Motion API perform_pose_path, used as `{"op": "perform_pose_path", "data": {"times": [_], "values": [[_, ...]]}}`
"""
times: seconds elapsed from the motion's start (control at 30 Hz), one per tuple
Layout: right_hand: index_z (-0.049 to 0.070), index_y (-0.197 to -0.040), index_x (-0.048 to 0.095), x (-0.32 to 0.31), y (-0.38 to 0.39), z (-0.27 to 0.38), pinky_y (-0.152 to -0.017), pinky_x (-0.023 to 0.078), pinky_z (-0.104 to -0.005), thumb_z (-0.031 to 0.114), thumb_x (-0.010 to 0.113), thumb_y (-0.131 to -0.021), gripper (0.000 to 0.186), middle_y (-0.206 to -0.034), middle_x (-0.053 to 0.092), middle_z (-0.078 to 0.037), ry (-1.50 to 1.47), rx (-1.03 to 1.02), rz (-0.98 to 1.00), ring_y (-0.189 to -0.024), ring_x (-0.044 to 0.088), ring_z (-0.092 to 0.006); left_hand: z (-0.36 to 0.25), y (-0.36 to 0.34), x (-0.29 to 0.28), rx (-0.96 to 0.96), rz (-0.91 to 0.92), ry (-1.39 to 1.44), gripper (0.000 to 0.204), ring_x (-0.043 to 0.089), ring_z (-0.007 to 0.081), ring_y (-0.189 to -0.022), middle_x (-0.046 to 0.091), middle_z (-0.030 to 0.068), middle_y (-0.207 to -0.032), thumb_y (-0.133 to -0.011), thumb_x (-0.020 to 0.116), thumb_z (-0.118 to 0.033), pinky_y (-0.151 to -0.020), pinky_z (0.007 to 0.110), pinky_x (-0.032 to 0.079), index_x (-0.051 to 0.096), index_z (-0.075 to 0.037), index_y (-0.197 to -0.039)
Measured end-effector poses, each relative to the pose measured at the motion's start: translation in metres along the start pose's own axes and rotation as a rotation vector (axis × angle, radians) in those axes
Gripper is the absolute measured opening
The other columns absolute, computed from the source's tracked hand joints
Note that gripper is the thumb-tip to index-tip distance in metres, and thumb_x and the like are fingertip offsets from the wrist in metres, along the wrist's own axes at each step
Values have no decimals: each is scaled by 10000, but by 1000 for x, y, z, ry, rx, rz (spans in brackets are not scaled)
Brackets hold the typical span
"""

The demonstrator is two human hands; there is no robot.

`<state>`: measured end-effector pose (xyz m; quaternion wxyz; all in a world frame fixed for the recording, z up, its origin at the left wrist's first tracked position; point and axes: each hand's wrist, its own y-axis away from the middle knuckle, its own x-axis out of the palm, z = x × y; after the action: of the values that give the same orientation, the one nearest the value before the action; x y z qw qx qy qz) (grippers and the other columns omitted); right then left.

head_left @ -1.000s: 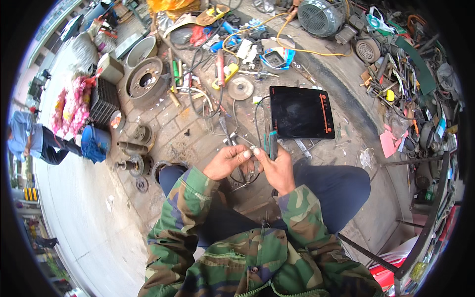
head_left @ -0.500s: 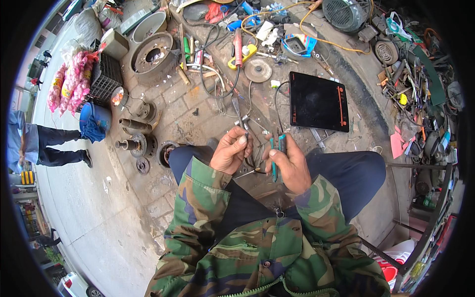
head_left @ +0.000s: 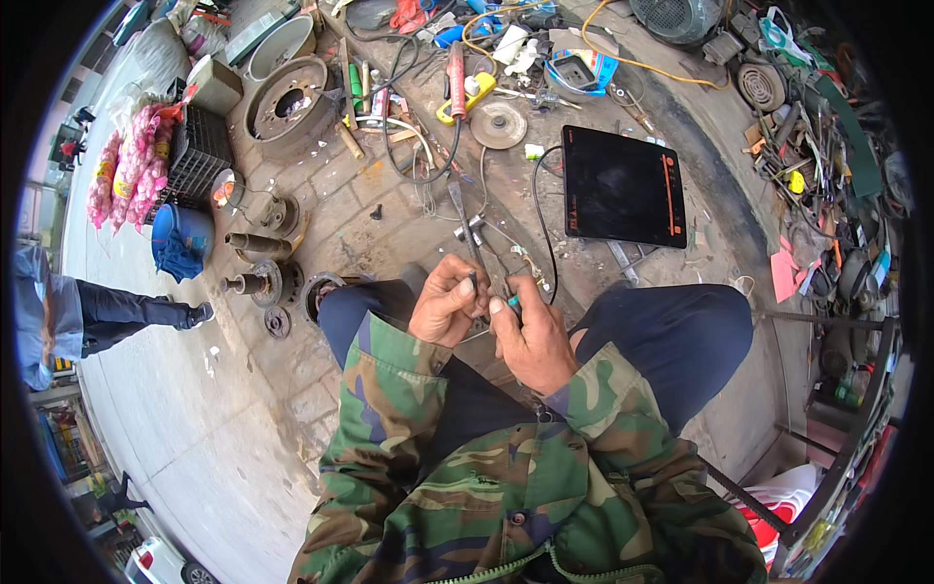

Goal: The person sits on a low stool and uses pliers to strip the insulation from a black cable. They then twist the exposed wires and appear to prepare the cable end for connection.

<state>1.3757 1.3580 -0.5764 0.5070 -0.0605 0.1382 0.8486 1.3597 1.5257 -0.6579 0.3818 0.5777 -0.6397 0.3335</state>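
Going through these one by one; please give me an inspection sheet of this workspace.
Surface: worn, littered paving; a black panel lies on it.
Job's things: a teal tool, mostly hidden, and a small dark piece, unidentifiable.
Clutter: wheel rim, round disc and yellow power strip ahead; scrap pile at right.
Hands: left hand pinches the dark piece; right hand closes around the teal tool.
Cables: black cable curves beside the panel; yellow cord lies farther off.
Surroundings: a person at far left; white car lower left.

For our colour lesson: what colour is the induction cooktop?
Black with orange markings; the head view shows the induction cooktop.
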Motion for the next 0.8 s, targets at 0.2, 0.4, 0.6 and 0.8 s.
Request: {"op": "perform_pose_path", "data": {"times": [0.2, 0.4, 0.6, 0.8], "values": [[-1, -1130, 514, -2, 0, 1, -584, 479, -441, 191, 559, -1011, 230, -719, 618, -220, 112, -168, -116, -652, 659, -370, 15, -4, 6, -25, -127, 116, 113, 671, 206, -916, 680, 86, -1064, -990, 617, -79, -792, 365, 571, 613, -93, -1102], [10, -1118, 526, -2, -3, 2, -604, 485, -449, 180, 562, -1006, 206, -755, 633, -228, 117, -166, -156, -707, 670, -405, 18, -11, 9, -27, -34, 150, 121, 693, 234, -991, 698, 87, -1080, -1001, 597, -87, -827, 409, 596, 608, -90, -1122], [13, -1102, 528, -1, -3, -1, -604, 486, -449, 167, 565, -1004, 187, -765, 639, -222, 127, -188, -166, -708, 667, -410, 19, -9, 6, -12, -44, 137, 125, 699, 224, -962, 701, 90, -1053, -985, 621, -78, -807, 393, 600, 607, -93, -1108], [9, -1094, 527, 0, -3, -3, -604, 487, -452, 159, 564, -1003, 179, -790, 649, -225, 146, -200, -159, -716, 669, -410, 17, -11, 7, -18, -12, 128, 118, 685, 200, -956, 682, 77, -1087, -974, 637, -71, -824, 372, 579, 611, -98, -1086]]}}
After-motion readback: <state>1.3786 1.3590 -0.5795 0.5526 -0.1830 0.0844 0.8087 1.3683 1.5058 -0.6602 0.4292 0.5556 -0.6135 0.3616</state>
